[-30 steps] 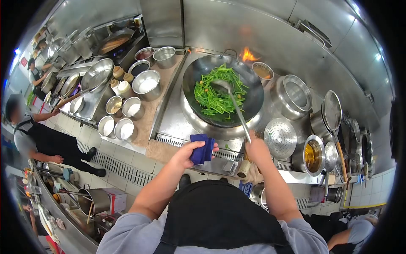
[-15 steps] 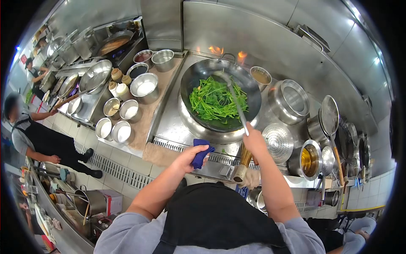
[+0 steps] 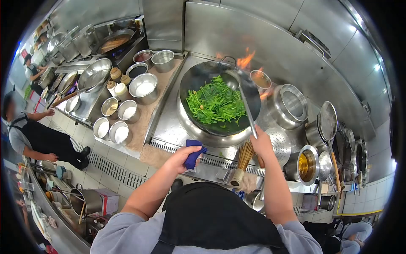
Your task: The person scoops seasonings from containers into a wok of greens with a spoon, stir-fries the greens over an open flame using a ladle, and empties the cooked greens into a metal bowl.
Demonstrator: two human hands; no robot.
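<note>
A large dark wok (image 3: 186, 84) sits on the burner, with long green-stemmed leafy greens (image 3: 215, 101) heaped in it. My right hand (image 3: 264, 146) is closed around the handle of a long metal ladle (image 3: 245, 103). The ladle's bowl rests at the far right side of the greens, inside the wok. My left hand (image 3: 182, 160) grips a folded dark blue cloth (image 3: 195, 152) in front of the wok, apart from its rim. Orange flames (image 3: 246, 60) rise behind the wok's far right edge. A bamboo brush (image 3: 242, 163) lies close to my right wrist.
Left of the burner stand several metal seasoning pots (image 3: 143, 86) and squeeze bottles (image 3: 121, 91). To the right are a perforated strainer (image 3: 279, 146), a pot of yellow oil (image 3: 308, 165) and stacked metal bowls (image 3: 292, 103). A person in a black apron (image 3: 46, 137) stands at far left.
The ladle has swung right, and its bowl now sits at the right of the greens. The greens have shifted and the flames have grown. My left hand and cloth have moved slightly left.
</note>
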